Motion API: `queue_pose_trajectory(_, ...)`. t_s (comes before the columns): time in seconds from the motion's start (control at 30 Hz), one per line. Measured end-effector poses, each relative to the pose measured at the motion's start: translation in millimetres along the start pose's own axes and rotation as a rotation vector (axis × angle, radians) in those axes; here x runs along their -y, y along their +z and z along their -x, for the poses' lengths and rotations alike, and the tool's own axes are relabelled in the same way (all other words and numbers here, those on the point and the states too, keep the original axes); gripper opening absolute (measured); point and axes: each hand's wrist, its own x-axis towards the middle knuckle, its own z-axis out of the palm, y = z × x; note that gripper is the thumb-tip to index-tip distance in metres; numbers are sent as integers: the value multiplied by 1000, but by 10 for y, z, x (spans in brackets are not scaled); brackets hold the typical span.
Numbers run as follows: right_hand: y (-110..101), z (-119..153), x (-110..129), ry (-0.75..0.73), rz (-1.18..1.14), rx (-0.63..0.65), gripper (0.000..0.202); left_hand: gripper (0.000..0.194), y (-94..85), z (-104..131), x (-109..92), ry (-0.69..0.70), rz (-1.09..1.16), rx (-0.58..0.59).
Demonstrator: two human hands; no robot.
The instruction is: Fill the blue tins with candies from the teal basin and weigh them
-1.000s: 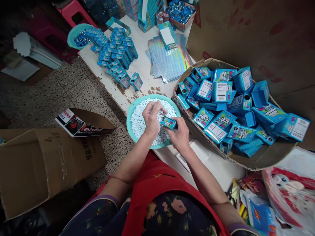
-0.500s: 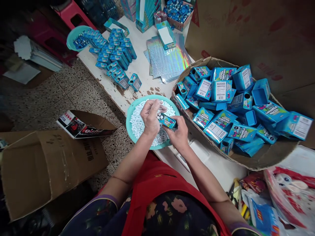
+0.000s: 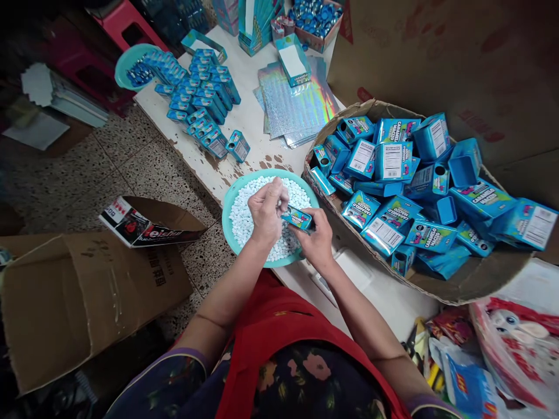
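Observation:
My right hand (image 3: pixel 317 235) grips a small blue candy box (image 3: pixel 299 218), tilted with its holed end towards the left. At that end is my left hand (image 3: pixel 266 214), its fingers curled together over the opening. A bit of white shows between those fingers, like the candies below, though most of what they hold is hidden. Both hands are above a turquoise basin (image 3: pixel 231 233) heaped with small white candies (image 3: pixel 243 206). Just beyond the basin, a single blue box (image 3: pixel 238 146) stands upright with a dark hole in its top.
Several filled-looking rows of blue boxes (image 3: pixel 205 99) stand at the far left of the table. A cut-down carton (image 3: pixel 437 294) of loose blue boxes is on the right. Shiny sheets (image 3: pixel 297 107), a tub of caps (image 3: pixel 317 20) and a cardboard box (image 3: pixel 48 291) lie around.
My left fingers have curled in more tightly at the box opening, and the white candies seen there are now mostly covered. The right hand keeps its hold on the box.

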Motion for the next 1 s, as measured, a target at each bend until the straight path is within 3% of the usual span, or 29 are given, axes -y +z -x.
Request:
queue_pose_trajectory(0.1, -50, 27, -42, 39, -45, -8, 29, 46, -152, -190, 144, -2, -78, -106)
queue_pose_trajectory(0.17, -119, 61, -68, 38, -85, -46, 31, 44, -308, -343, 318, 37, -269, -97)
queue_pose_trajectory(0.27, -235, 120, -129, 38, -98, -67, 32, 32, -508, -489, 603, 105, -805, 151)
queue_pose_trajectory(0.37, -316, 167, -192, 60, -98, -48, 34, 20, -552, -465, 783, 151, -1300, 440)
queue_pose_trajectory(0.47, -356, 198, -213, 93, -95, -68, 34, 36, -470, -354, 825, 148, -1596, 500)
queue_pose_trajectory(0.57, -363, 219, -205, 129, -88, -91, 34, 39, -391, -299, 820, 124, -1709, 520)
queue_pose_trajectory(0.67, -353, 235, -204, 166, -67, -101, 36, 31, -390, -328, 854, 85, -1682, 527)
queue_pose_trajectory(0.77, -351, 239, -210, 189, -41, -95, 36, 19, -439, -377, 900, 58, -1469, 400)
queue_pose_trajectory(0.83, -356, 228, -199, 186, -29, -79, 35, 18, -468, -392, 882, 43, -1173, 227)
queue_pose_trajectory(0.9, -354, 205, -165, 168, -11, -52, 33, 29, -469, -382, 791, -35, -774, 71)
queue_pose_trajectory(1.0, -303, 157, -74, 108, 42, 0, 30, 35, -407, -326, 540, -285, -179, -11)
